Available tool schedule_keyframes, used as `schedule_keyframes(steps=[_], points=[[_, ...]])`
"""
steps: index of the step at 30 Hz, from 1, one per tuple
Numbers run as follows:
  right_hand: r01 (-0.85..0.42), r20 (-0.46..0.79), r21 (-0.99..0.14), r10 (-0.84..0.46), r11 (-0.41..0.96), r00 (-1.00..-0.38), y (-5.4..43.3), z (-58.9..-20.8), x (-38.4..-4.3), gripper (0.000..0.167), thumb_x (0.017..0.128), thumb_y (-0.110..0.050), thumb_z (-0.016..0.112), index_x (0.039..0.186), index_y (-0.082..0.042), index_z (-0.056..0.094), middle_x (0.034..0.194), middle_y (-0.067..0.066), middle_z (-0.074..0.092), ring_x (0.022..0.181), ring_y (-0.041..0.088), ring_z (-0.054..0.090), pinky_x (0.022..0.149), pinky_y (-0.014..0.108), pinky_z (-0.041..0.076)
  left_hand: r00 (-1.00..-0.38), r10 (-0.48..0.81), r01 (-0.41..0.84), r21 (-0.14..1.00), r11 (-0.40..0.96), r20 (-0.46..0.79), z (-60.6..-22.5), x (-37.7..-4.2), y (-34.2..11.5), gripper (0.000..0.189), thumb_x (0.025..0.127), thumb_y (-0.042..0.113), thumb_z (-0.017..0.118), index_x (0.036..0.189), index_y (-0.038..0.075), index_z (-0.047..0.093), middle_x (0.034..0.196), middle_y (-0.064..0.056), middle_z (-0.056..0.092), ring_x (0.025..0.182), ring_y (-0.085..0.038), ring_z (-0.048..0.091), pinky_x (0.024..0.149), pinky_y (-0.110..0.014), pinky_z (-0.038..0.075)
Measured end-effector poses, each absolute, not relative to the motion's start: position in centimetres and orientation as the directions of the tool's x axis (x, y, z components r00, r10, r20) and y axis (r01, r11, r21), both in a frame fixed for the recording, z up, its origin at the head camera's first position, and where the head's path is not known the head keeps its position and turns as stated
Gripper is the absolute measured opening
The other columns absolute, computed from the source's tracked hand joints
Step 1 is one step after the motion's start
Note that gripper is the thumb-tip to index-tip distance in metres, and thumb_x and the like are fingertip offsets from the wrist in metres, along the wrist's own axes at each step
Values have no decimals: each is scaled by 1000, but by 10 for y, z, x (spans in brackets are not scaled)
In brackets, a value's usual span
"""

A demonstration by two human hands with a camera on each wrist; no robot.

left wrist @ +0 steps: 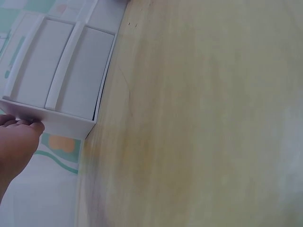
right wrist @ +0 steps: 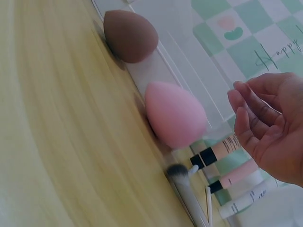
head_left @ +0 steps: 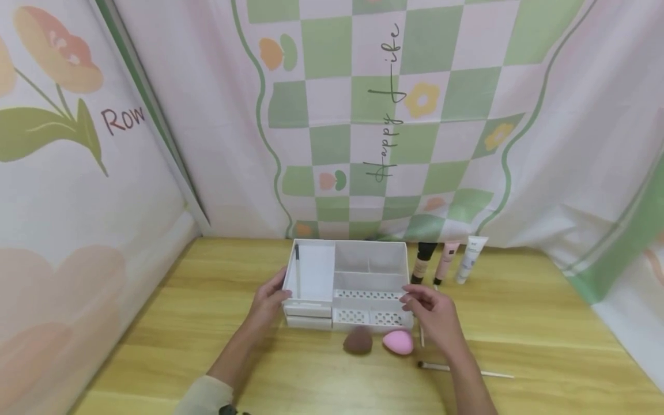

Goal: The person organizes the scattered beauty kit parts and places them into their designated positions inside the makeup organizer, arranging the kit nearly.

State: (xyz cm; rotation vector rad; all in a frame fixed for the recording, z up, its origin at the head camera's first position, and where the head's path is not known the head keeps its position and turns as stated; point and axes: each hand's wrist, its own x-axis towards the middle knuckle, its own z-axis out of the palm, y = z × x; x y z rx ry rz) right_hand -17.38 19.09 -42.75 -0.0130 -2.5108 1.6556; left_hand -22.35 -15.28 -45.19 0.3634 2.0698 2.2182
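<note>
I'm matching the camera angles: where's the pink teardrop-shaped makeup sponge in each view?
Head: pink teardrop-shaped makeup sponge low, right of centre.
Left wrist: not in it.
Right wrist: the sponge just right of centre.
Shared landmark: white rectangular organizer box, in all three views.

head view: at eight o'clock, some fingertips of the left hand (head_left: 266, 300) are hidden at the side of the storage box (head_left: 317, 265). at five o'clock, the right forearm (head_left: 469, 380) covers part of the brush (head_left: 438, 366); contact between right hand (head_left: 432, 311) and box cannot be determined. lettering on the three tubes (head_left: 445, 262) at four o'clock is too small to read. left wrist view: the edge cuts off the box at ten o'clock. right wrist view: likewise the brush handle, at five.
</note>
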Motion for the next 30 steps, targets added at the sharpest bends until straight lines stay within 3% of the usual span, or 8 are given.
schedule_keyframes(steps=[9,18,26,30], points=[[-32,107,-894,143,448,-984,213,-429,-172,32,99,-5,59,128,6,63,117,26,72,82,-2,68,81,17,60,-967,232,95,994,-52,105,-449,-223,-152,66,95,-1,46,156,-9,24,168,-25,19,157,-41,16,124,-47,20],[44,63,-869,199,492,-978,236,-436,-169,35,100,-7,55,133,4,61,119,25,72,81,-6,65,79,15,59,-965,231,103,990,-98,124,-452,-219,-153,67,93,-4,46,155,-13,21,166,-28,18,155,-43,17,121,-32,28],[109,3,-861,218,497,-976,253,-437,-168,37,99,-7,54,134,7,58,120,26,71,81,-6,65,80,16,60,-967,223,100,990,-103,121,-453,-223,-151,67,94,-2,47,155,-11,22,167,-27,18,156,-42,17,123,-38,23],[133,-23,-845,214,518,-976,258,-439,-167,38,98,-7,55,133,9,58,118,26,71,84,1,68,78,15,60,-968,226,92,991,-92,111,-453,-223,-151,67,95,-1,47,156,-9,22,168,-25,18,157,-40,17,125,-38,22]])
